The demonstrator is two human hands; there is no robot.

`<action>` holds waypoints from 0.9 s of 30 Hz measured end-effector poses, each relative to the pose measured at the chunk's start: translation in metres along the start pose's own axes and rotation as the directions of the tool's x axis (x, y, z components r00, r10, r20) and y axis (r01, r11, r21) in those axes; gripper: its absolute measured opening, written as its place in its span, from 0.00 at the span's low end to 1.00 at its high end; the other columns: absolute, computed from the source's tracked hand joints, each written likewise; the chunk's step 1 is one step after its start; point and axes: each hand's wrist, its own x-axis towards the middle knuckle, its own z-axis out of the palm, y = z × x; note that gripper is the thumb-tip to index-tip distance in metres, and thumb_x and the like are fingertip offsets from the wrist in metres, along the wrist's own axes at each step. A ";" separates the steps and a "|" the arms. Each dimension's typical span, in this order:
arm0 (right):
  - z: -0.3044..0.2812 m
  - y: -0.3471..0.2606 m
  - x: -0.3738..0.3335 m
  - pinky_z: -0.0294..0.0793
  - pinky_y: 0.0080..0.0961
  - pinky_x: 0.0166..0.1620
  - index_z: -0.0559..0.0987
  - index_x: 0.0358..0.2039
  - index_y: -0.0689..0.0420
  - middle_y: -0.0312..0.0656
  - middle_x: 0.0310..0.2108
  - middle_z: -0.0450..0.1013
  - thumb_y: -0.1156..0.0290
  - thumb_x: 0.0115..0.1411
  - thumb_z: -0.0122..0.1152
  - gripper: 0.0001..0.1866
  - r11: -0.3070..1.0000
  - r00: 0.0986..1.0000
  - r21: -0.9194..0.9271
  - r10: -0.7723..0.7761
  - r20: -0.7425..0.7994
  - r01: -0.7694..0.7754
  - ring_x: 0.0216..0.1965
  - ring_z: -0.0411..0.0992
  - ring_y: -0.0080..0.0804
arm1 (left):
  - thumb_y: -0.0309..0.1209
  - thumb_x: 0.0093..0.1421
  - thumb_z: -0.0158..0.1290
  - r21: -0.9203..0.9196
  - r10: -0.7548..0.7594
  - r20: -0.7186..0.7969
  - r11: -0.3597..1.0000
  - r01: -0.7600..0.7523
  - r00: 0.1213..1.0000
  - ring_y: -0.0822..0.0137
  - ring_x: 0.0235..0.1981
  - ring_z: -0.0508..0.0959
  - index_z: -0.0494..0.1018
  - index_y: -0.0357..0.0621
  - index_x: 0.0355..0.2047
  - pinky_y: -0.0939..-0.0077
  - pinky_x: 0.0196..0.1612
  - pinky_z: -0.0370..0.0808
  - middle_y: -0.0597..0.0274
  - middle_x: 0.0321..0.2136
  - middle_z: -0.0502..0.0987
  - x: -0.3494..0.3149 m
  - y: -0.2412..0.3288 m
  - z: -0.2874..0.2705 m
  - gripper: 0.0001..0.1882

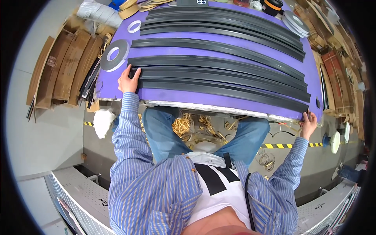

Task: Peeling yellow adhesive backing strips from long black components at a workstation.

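Several long black grooved strips [219, 74] lie side by side across a purple table top [176, 94]. My left hand [128, 81] is at the left ends of the nearer strips, thumb and forefinger on either side of a dark strip end. Its other fingers are partly hidden. At the far right corner of the nearest strip [223, 92], my right hand [309, 126] pinches the end between thumb and fingers. The nearest strip lies close to the table's front edge.
A grey-rimmed tape roll [114, 55] and a smaller white ring [134, 26] sit at the table's left. More rolls [295, 24] are at the back right. Flattened cardboard [64, 70] stands to the left, boxes [337, 80] to the right. Tangled yellowish strips [183, 126] lie below the table.
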 end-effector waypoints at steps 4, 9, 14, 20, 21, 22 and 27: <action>0.000 0.004 0.010 0.61 0.12 0.14 0.69 0.37 0.58 0.37 0.39 0.75 0.77 0.52 0.63 0.14 1.000 0.999 -0.007 0.006 0.036 -0.006 0.14 0.63 0.16 | 0.52 0.48 0.59 -0.128 -0.019 -0.021 0.992 0.016 1.000 0.58 0.45 0.75 0.74 0.55 0.49 0.65 0.53 0.63 0.60 0.44 0.77 0.029 -0.029 0.013 0.29; 0.006 0.007 0.007 0.59 0.11 0.13 0.69 0.37 0.58 0.36 0.37 0.75 0.77 0.53 0.63 0.13 1.000 0.998 -0.008 -0.027 0.052 0.027 0.13 0.62 0.15 | 0.45 0.53 0.57 -0.285 -0.296 -0.120 0.925 0.253 0.948 0.63 0.37 0.79 0.75 0.52 0.46 0.72 0.42 0.72 0.58 0.36 0.80 0.032 -0.014 0.027 0.21; -0.002 0.025 0.006 0.59 0.11 0.13 0.70 0.36 0.57 0.35 0.36 0.75 0.77 0.52 0.63 0.12 0.997 0.996 0.000 -0.079 0.038 0.079 0.13 0.62 0.15 | 0.45 0.58 0.50 -0.300 -0.422 -0.165 0.883 0.362 0.892 0.64 0.40 0.78 0.76 0.51 0.43 0.69 0.45 0.69 0.64 0.32 0.81 0.038 -0.012 0.018 0.18; -0.012 0.023 0.004 0.59 0.12 0.14 0.70 0.36 0.56 0.36 0.34 0.75 0.75 0.52 0.64 0.13 0.998 0.998 0.018 -0.054 0.012 0.054 0.15 0.64 0.16 | 0.48 0.62 0.41 -0.390 -0.409 -0.140 0.860 0.329 0.902 0.60 0.40 0.77 0.77 0.48 0.40 0.67 0.46 0.68 0.65 0.32 0.81 0.039 -0.008 0.021 0.22; -0.012 0.015 -0.002 0.60 0.12 0.14 0.71 0.36 0.56 0.36 0.34 0.75 0.75 0.52 0.65 0.13 1.000 1.000 -0.002 -0.026 0.003 0.026 0.17 0.65 0.17 | 0.49 0.62 0.39 -0.356 -0.387 -0.133 0.878 0.320 0.912 0.59 0.40 0.77 0.77 0.46 0.39 0.67 0.46 0.68 0.64 0.32 0.81 0.041 -0.018 0.021 0.24; -0.005 0.009 -0.005 0.61 0.13 0.16 0.72 0.36 0.57 0.36 0.34 0.75 0.74 0.51 0.65 0.13 1.000 1.000 -0.010 -0.014 0.026 0.015 0.19 0.66 0.17 | 0.50 0.63 0.37 -0.324 -0.362 -0.123 0.895 0.307 0.924 0.58 0.39 0.77 0.77 0.43 0.38 0.67 0.46 0.67 0.63 0.32 0.81 0.046 -0.027 0.020 0.26; 0.052 -0.103 -0.083 0.72 0.15 0.26 0.73 0.41 0.58 0.38 0.41 0.73 0.71 0.52 0.65 0.16 0.970 0.977 -0.117 -0.210 0.021 0.211 0.34 0.72 0.23 | 0.50 0.63 0.41 -0.487 -0.281 -0.035 0.843 0.229 0.959 0.65 0.38 0.76 0.76 0.34 0.39 0.71 0.45 0.69 0.55 0.35 0.79 0.044 -0.049 0.007 0.28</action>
